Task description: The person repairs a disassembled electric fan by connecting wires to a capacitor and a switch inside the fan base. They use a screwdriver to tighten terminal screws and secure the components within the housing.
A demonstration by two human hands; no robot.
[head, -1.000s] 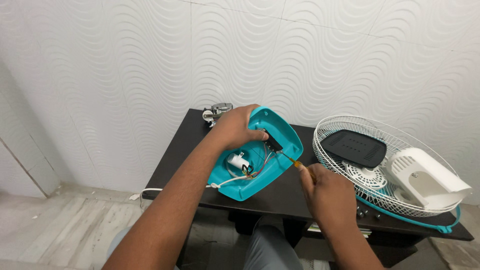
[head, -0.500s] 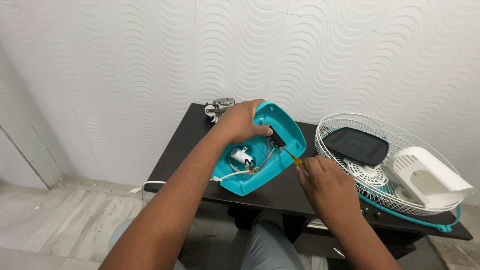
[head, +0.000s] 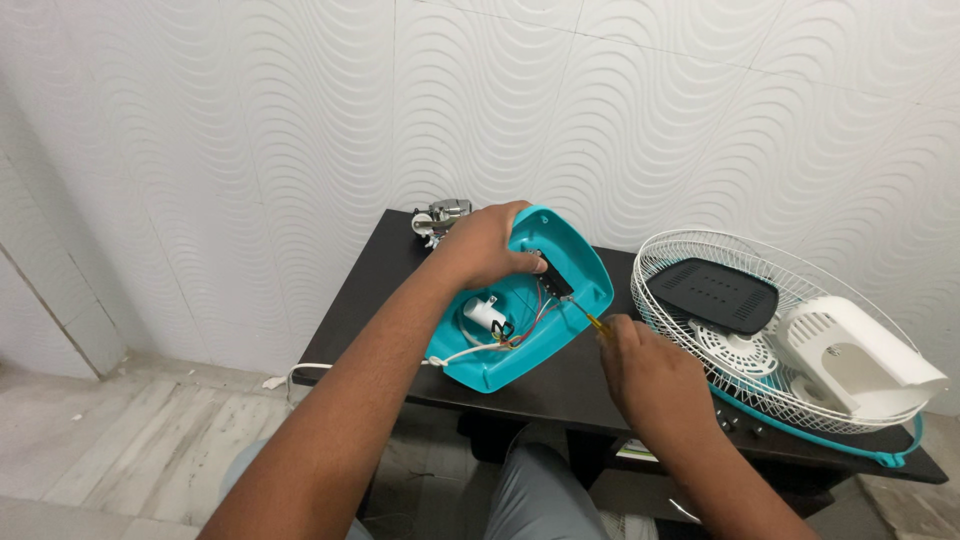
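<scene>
No packages, signs or screens show anywhere on the desk (head: 590, 385) or the wall. The only thing close to a label is a small pale slip with a touch of green (head: 632, 452), tucked under the desk's near edge; too small to make out.

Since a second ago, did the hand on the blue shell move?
No. The left hand keeps gripping the teal shell at its far rim, beside the metal motor on the black table.

Fan base shell (head: 520, 320) on table (head: 380, 290), wire guard (head: 700, 345) right, motor (head: 440, 215) behind.
</scene>
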